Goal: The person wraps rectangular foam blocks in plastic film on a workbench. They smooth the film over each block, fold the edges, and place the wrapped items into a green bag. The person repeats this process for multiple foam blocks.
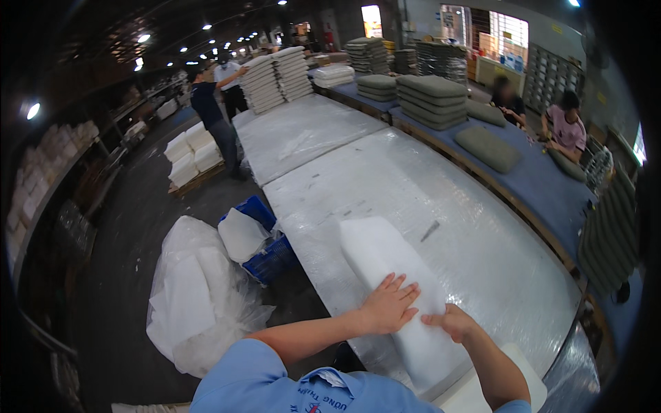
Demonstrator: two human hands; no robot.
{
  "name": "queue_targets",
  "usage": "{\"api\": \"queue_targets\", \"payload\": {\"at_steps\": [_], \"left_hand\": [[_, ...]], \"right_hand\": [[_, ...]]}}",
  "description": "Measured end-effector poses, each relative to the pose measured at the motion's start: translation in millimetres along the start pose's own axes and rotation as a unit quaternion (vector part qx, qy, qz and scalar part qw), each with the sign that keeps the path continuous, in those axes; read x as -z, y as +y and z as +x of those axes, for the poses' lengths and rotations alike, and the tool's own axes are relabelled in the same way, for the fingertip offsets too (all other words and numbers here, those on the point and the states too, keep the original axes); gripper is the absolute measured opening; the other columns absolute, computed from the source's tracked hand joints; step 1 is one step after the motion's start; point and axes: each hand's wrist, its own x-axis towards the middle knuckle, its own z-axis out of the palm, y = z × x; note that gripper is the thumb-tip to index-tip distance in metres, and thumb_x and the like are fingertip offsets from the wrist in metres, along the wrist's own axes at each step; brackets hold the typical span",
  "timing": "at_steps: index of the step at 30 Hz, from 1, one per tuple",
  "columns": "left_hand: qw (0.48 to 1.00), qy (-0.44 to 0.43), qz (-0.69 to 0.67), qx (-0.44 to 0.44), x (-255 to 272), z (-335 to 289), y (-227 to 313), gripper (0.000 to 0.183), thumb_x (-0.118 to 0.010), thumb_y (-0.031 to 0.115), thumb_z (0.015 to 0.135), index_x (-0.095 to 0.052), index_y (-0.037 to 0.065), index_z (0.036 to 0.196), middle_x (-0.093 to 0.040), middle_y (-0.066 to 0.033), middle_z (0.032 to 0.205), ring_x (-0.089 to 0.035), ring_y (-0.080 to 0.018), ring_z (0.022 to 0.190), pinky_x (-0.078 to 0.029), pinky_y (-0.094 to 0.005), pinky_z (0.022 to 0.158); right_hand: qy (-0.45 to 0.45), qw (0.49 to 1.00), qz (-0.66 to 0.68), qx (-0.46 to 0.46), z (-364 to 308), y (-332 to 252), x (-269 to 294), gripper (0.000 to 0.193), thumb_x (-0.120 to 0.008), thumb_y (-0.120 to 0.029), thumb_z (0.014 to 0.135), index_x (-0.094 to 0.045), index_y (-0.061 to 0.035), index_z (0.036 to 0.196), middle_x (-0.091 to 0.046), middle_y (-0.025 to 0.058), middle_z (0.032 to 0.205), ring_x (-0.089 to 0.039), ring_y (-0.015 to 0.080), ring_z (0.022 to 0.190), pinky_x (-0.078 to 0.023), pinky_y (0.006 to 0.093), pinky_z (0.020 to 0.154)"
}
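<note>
A long white block of soft padding [385, 248] lies on the film-covered table [475, 220], one end toward my body. My left hand [390, 304] rests flat on top of it with the fingers spread. At its right edge is my right hand [454, 322], the thumb over the top and the other fingers curled, partly hidden, at the side. Another white pad [527, 375] sits partly under my right forearm at the near end of the table.
On the left floor stand a clear bag of white padding [193, 296] and a blue crate [268, 258]. A blue-topped bench [530, 179] with green cushions [430, 100] runs along the right, two people seated behind it. Two people stand near white stacks [261, 86].
</note>
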Motion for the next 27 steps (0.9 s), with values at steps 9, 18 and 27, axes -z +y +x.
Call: {"api": "queue_targets", "payload": {"at_steps": [9,18,27], "left_hand": [[0.998,-0.013,-0.055,0.002,6,5,4,0.056,-0.044,0.037,0.103,-0.047,0.003,0.148,-0.040,-0.0158,0.158,-0.029,-0.0374,0.150,-0.014,-0.0520,0.124],[0.632,0.206,-0.584,0.466,-92,-41,31,0.070,-0.029,0.049,0.109,-0.021,0.000,0.159,-0.023,-0.0181,0.165,-0.021,-0.0298,0.153,-0.016,-0.0357,0.125],[0.550,0.209,-0.694,0.415,-101,-13,11,0.082,-0.019,0.061,0.106,-0.005,0.001,0.161,-0.007,-0.0171,0.169,-0.007,-0.0270,0.156,-0.009,-0.0338,0.126]], "right_hand": [[0.081,0.972,0.127,0.182,39,70,-8,0.048,-0.072,-0.008,0.093,-0.054,0.0015,0.136,-0.068,0.0123,0.122,-0.065,0.0199,0.108,-0.052,0.0340,0.096],[0.115,0.955,0.147,0.230,54,84,-5,0.048,-0.074,-0.012,0.092,-0.056,0.0025,0.133,-0.069,0.0119,0.118,-0.067,0.0217,0.104,-0.054,0.0354,0.093],[0.200,0.927,0.237,0.210,65,78,-61,0.042,-0.069,-0.013,0.096,-0.056,0.0045,0.132,-0.069,0.0137,0.119,-0.068,0.0225,0.100,-0.057,0.0331,0.086]]}}
